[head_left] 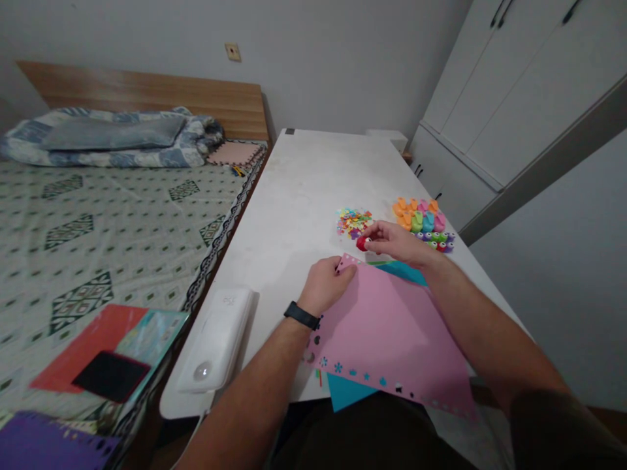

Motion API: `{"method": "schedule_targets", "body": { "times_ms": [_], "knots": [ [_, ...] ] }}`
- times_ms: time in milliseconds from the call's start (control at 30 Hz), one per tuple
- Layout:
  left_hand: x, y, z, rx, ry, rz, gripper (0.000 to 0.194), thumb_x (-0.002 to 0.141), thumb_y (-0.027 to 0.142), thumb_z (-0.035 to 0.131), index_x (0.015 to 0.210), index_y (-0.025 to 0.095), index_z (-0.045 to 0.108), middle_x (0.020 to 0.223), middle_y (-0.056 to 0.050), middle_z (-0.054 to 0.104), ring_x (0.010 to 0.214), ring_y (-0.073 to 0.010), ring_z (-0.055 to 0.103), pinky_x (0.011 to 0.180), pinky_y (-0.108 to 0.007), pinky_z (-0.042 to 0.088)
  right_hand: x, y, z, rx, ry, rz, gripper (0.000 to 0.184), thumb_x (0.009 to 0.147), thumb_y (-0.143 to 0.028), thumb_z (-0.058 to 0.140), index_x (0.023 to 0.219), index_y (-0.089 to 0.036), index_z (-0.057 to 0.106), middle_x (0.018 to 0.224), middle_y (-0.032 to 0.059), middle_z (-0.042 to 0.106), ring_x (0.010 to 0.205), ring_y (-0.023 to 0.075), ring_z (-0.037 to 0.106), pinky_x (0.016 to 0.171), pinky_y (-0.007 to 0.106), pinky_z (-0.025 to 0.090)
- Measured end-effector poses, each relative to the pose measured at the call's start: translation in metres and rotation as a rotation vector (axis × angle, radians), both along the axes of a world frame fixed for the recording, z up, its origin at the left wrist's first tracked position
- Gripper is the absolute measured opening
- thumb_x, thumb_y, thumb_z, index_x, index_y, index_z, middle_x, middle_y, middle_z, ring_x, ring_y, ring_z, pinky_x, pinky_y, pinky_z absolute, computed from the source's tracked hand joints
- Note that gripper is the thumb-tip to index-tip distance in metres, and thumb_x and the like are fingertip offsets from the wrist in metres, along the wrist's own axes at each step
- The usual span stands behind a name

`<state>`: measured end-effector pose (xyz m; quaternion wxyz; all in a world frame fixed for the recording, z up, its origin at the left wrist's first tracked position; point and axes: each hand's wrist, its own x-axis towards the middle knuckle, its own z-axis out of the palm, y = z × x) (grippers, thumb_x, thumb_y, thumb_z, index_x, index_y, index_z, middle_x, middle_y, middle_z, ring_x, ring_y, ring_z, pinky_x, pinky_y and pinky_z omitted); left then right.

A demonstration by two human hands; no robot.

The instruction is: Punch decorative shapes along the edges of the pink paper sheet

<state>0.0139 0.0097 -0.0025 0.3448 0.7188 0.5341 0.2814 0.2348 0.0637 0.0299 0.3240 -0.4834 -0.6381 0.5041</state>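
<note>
Walls: plain pale grey (pixel 333 59); a small beige switch plate (pixel 233 51) on the far wall
Counter: long white counter (pixel 313 176) running from near to far; its left edge just beside the bed
Bed: on the left, patterned green cover (pixel 98 222); wooden headboard (pixel 147 94) against the far wall; blue folded quilt (pixel 112 137) at its far end
Wardrobe: white doors (pixel 514 85) on the right; dark handles
Light: dim, even

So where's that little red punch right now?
The red punch is pinched in the right hand over the white table, just beyond the far corner of the pink sheet and close to the pile of coloured cut-outs.
</note>
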Motion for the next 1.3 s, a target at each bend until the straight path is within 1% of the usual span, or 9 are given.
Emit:
{"method": "schedule_targets", "body": {
  "times_ms": [67,133,233,367,533,733,933,1033,1300],
  "knots": [
    [0.000,0.000,0.000,0.001,0.000,0.002,0.035,0.091,0.046,0.053,0.071,0.018,0.062,0.064,0.000,0.055,0.062,-0.0146,0.047,0.057,-0.027,0.027,0.015,-0.012,-0.008,-0.042,0.016,0.001,0.044,0.073,-0.028,0.083,0.113,-0.019,0.067,0.106,0.0070,0.072,0.094,0.0172,0.067,0.081,0.030,0.056],
    [0.001,0.000,0.000,-0.009,-0.013,0.006,0.036,0.090,0.047,0.053,0.072,0.018,0.063,0.065,0.000,0.056,0.062,-0.0149,0.048,0.057,-0.027,0.027,0.025,-0.018,-0.016,-0.077,-0.001,0.018,0.048,0.072,-0.027,0.083,0.117,-0.019,0.069,0.106,0.0073,0.073,0.093,0.0174,0.067,0.085,0.033,0.055],
    [0.001,0.001,-0.002,-0.036,-0.044,0.014,0.037,0.089,0.050,0.054,0.073,0.018,0.064,0.066,0.000,0.057,0.063,-0.0155,0.047,0.057,-0.026,0.027,0.031,-0.021,-0.027,-0.089,0.007,0.046,0.046,0.073,-0.027,0.082,0.116,-0.018,0.070,0.102,0.0061,0.073,0.088,0.0156,0.067,0.085,0.033,0.055],
    [0.001,0.002,-0.006,-0.047,-0.055,0.009,0.038,0.089,0.052,0.055,0.076,0.018,0.066,0.066,0.000,0.057,0.062,-0.0154,0.045,0.056,-0.026,0.028,0.030,-0.020,-0.035,-0.095,0.070,0.086,0.043,0.075,-0.025,0.081,0.116,-0.019,0.069,0.104,0.0052,0.073,0.091,0.0150,0.067,0.090,0.034,0.054],
    [0.001,0.002,-0.005,-0.017,-0.019,0.013,0.039,0.090,0.052,0.053,0.075,0.018,0.065,0.066,0.001,0.055,0.062,-0.0147,0.044,0.057,-0.026,0.027,0.029,-0.025,-0.036,-0.099,0.082,0.121,0.040,0.075,-0.023,0.080,0.114,-0.021,0.068,0.106,0.0049,0.072,0.095,0.0159,0.067,0.093,0.035,0.053],
    [0.002,0.002,-0.004,-0.012,0.025,0.018,0.040,0.090,0.053,0.053,0.072,0.018,0.062,0.065,0.001,0.052,0.061,-0.0139,0.042,0.056,-0.026,0.026,0.027,-0.030,-0.033,-0.079,0.018,0.117,0.039,0.074,-0.022,0.081,0.111,-0.021,0.069,0.103,0.0052,0.072,0.093,0.0168,0.066,0.089,0.035,0.054],
    [0.001,0.002,-0.009,-0.014,-0.042,0.000,0.039,0.090,0.052,0.054,0.075,0.018,0.064,0.067,0.001,0.054,0.062,-0.0139,0.044,0.056,-0.025,0.028,0.028,-0.026,-0.040,-0.024,0.013,0.033,0.042,0.074,-0.023,0.081,0.114,-0.020,0.069,0.102,0.0055,0.073,0.091,0.0172,0.067,0.086,0.034,0.055],
    [0.001,0.002,-0.009,-0.019,-0.072,-0.018,0.037,0.091,0.049,0.054,0.080,0.017,0.068,0.069,0.000,0.057,0.063,-0.0143,0.047,0.056,-0.025,0.029,0.029,-0.025,-0.042,-0.025,0.014,0.040,0.043,0.073,-0.024,0.082,0.113,-0.020,0.069,0.100,0.0051,0.074,0.089,0.0173,0.067,0.086,0.034,0.056],
    [0.001,0.003,-0.009,-0.038,-0.082,-0.007,0.035,0.090,0.048,0.056,0.080,0.017,0.069,0.070,0.000,0.059,0.063,-0.0146,0.047,0.057,-0.026,0.031,0.032,-0.026,-0.034,-0.046,0.044,0.046,0.044,0.072,-0.026,0.084,0.112,-0.020,0.068,0.101,0.0048,0.073,0.089,0.0169,0.067,0.086,0.034,0.055]
  ]
}}
